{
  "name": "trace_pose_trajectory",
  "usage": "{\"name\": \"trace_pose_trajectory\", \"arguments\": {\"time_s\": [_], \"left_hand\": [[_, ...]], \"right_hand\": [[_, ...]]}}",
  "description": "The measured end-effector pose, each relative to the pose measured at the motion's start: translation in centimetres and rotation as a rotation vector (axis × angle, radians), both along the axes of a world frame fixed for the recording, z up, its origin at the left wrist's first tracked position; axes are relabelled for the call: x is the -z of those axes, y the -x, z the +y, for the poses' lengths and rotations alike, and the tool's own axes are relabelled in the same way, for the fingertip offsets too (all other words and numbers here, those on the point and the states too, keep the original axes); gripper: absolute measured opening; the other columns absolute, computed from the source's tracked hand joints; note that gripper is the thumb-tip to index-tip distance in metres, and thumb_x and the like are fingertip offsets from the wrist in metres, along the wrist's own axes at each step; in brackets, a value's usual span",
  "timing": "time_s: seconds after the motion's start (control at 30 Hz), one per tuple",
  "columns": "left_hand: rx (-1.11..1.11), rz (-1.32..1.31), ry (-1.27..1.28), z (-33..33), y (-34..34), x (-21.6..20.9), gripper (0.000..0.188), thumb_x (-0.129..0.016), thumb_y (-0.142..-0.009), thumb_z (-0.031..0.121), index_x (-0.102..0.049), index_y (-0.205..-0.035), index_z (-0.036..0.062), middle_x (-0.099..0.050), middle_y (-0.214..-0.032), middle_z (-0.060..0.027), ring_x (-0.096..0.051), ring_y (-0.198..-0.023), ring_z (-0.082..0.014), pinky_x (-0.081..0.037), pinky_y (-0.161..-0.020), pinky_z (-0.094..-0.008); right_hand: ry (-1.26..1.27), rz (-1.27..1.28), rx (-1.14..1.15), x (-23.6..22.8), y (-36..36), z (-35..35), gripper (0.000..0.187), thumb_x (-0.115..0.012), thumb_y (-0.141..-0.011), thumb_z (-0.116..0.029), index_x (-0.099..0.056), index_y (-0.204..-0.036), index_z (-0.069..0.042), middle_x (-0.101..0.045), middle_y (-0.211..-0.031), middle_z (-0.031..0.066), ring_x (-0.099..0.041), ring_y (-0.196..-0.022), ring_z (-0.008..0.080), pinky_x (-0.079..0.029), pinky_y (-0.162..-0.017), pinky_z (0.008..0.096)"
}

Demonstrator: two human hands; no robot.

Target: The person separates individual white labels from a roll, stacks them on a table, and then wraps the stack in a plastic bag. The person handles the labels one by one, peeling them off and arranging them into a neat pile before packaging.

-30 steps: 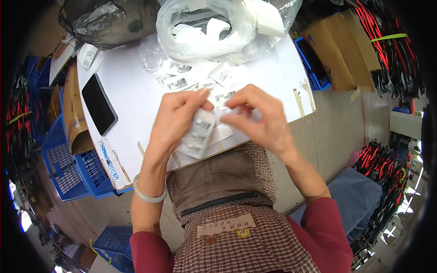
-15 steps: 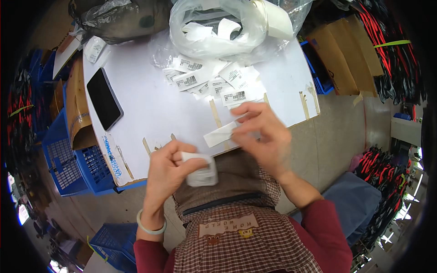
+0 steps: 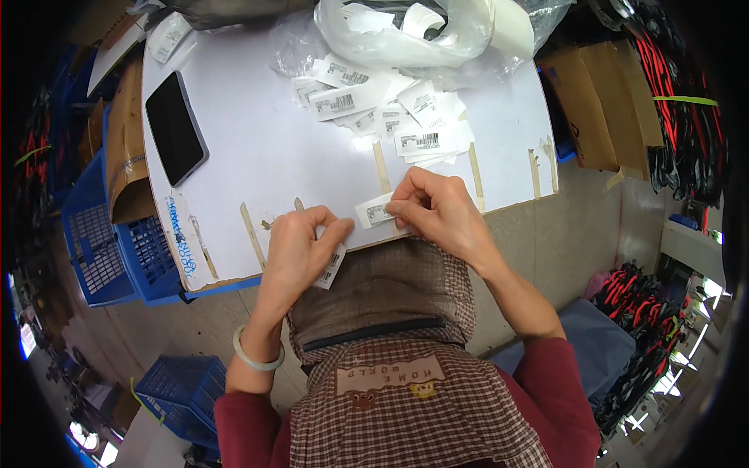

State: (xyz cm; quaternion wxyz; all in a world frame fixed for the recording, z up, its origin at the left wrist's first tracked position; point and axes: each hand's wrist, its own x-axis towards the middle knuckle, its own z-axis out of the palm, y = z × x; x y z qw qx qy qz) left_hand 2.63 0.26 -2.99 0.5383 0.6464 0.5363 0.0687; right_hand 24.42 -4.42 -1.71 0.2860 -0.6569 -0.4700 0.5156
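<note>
Near the front edge of the white table (image 3: pixel 250 117), my right hand (image 3: pixel 441 214) pinches a small white printed label (image 3: pixel 374 213) between thumb and fingertips. Its printed face is up, partly covered by the fingers. To the left, at the table edge, my left hand (image 3: pixel 300 242) is closed on another white barcode label (image 3: pixel 331 267), which sticks out below the fingers over my lap. Whether several labels are stacked in that grip cannot be made out. Beyond my hands lies a loose pile of white barcode labels (image 3: pixel 351 101), overlapping one another.
A clear plastic bag (image 3: pixel 367 39) with white label strips stands at the back. A dark phone (image 3: pixel 176 129) lies at the left. Tape strips (image 3: pixel 476 178) mark the table. Blue crates (image 3: pixel 97 234) and cardboard boxes (image 3: pixel 597 109) flank it.
My right hand has moved slightly up and left, and its label now shows print instead of a blank face. My left hand has risen, its label now hanging flatter. The view has shifted.
</note>
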Motion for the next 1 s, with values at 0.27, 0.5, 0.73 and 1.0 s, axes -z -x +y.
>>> {"name": "trace_pose_trajectory", "arguments": {"time_s": [0.27, 0.5, 0.73, 1.0], "left_hand": [[0.017, 0.033, 0.04, 0.5, -0.4, -0.6, 0.03, -0.068, -0.09, 0.021, -0.07, -0.074, -0.0041, -0.06, -0.055, -0.0023, -0.052, -0.051, -0.0056, -0.038, -0.045, -0.0242], [0.138, 0.17, -0.243, 0.0, -1.6, -0.4, 0.036, -0.069, -0.091, 0.027, -0.07, -0.07, -0.002, -0.057, -0.05, -0.0099, -0.055, -0.045, -0.017, -0.04, -0.045, -0.0318], [0.308, 0.304, -0.538, 0.1, -3.2, -0.1, 0.042, -0.068, -0.091, 0.035, -0.069, -0.065, 0.0028, -0.057, -0.051, -0.016, -0.057, -0.047, -0.033, -0.043, -0.048, -0.0398], [0.273, 0.211, -0.592, 4.5, -7.7, -2.2, 0.041, -0.076, -0.082, 0.035, -0.065, -0.061, 0.0006, -0.06, -0.058, -0.0196, -0.062, -0.054, -0.0322, -0.047, -0.054, -0.0445]], "right_hand": [[-0.006, -0.041, -0.011, 0.3, 0.3, 0.3, 0.012, -0.068, -0.086, -0.007, -0.064, -0.078, 0.002, -0.063, -0.057, 0.0074, -0.058, -0.048, 0.0121, -0.045, -0.047, 0.0272], [-0.01, -0.053, 0.003, 0.4, 0.6, 0.3, 0.012, -0.069, -0.085, -0.007, -0.064, -0.077, 0.001, -0.063, -0.056, 0.0094, -0.061, -0.049, 0.0177, -0.047, -0.048, 0.0299], [-0.306, -0.309, -0.04, 1.9, 1.1, -0.7, 0.011, -0.071, -0.083, -0.008, -0.063, -0.081, 0.0, -0.064, -0.064, 0.0155, -0.064, -0.056, 0.0311, -0.05, -0.053, 0.037], [-0.259, -0.253, 0.189, -0.1, -4.4, 2.2, 0.016, -0.074, -0.08, -0.012, -0.062, -0.079, 0.0, -0.066, -0.065, 0.0156, -0.066, -0.057, 0.0256, -0.05, -0.053, 0.0332]]}}
